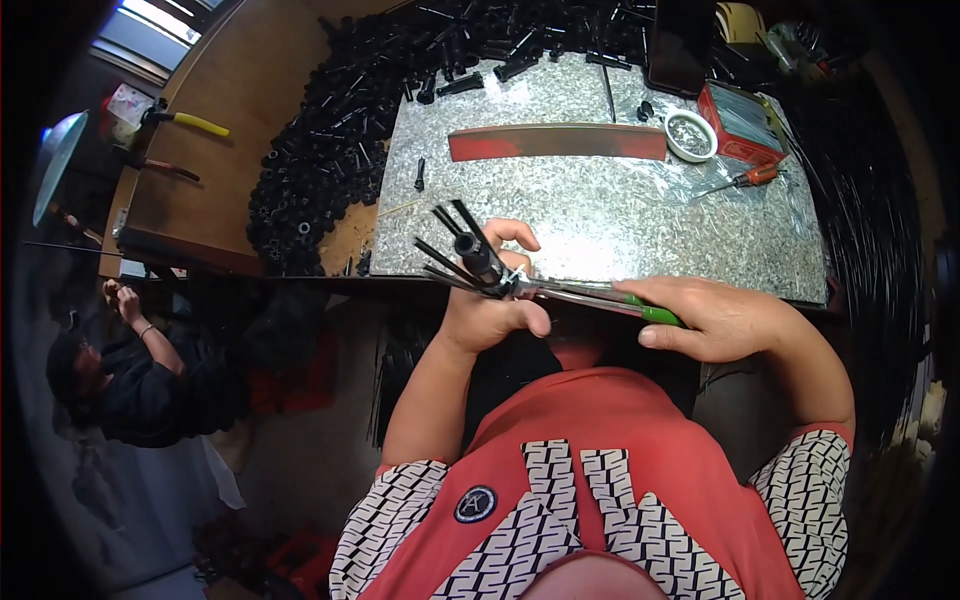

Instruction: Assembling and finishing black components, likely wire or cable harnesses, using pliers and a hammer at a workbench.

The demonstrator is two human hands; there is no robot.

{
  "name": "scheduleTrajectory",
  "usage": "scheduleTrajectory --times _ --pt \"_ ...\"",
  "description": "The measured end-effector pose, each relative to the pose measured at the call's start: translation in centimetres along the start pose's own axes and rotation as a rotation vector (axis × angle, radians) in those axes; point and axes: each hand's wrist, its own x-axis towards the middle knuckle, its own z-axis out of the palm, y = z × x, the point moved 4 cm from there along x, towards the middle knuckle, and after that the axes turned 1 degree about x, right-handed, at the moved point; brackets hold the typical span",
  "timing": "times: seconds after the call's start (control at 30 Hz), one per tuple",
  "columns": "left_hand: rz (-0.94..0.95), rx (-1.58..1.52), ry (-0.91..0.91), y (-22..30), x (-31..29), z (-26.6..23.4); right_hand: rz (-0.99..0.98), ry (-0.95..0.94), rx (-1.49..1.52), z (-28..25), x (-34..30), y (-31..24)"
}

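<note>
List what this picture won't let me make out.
Head view:
- Tips of the green-ended tool: too small beside the black tube.
- Some fingers of the left hand: behind that tube.
- Bits in the white bowl: too small.
- Dark panel: cut off by the upper edge.

The place looks like a workshop for small assembly work. A heap of black tubular parts [310, 180] is banked along the left and far sides of the speckled table [560, 200], and long black rods [870, 220] are massed at its right. Green-handled pliers [660, 316], an orange-handled screwdriver [757, 176] and a yellow-handled tool [203, 125] show; a co-worker [150, 385] is at left.
</note>
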Motion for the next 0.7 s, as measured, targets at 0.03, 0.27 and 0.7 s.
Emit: scheduleTrajectory --times 0.03,0.27,0.7 --pt "0.011 -0.031 0.007 0.1 -0.1 0.4 -0.006 0.098 -0.155 -0.2 -0.1 -0.2" --pt "0.161 0.070 0.193 0.4 -0.2 0.6 0.050 0.306 -0.381 0.0 0.8 -0.6" --pt "0.073 -0.174 0.109 0.6 -0.1 -0.2 -0.142 0.587 -0.813 -0.9 -0.2 -1.6"
